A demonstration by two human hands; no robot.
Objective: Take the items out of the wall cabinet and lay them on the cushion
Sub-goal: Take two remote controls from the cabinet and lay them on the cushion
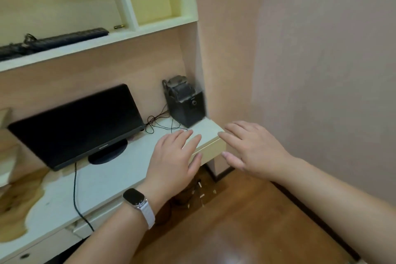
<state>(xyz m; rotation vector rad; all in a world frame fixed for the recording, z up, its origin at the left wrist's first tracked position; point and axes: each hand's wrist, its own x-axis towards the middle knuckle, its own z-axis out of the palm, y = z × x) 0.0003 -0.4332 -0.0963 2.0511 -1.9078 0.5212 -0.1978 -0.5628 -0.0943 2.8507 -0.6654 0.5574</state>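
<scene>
Head view, and both hands are out front with nothing in them. The left hand (173, 156), with a dark-faced smartwatch on a pale strap (137, 201) at the wrist, hovers flat over the right end of the white worktop (102, 182), fingers straight. The right hand (252, 152) hangs just beside it off the worktop's corner, fingers spread and loose.

The goods are up at top left. On the lower shelf of the cream open-fronted wall cabinet (107, 46) lies a long black computer keyboard (64, 38) with its cable bunched on top. Near its right end sits a small brass-coloured cylinder (119, 27), too small to identify. The cushion is not in shot.

This looks like the reaching step, with nothing picked up yet. Next, the hands need to rise up and left to that shelf. The keyboard probably wants both hands, one gathering the loose cable so it doesn't snag or swing onto the black flat-screen monitor (79, 122) below.
</scene>
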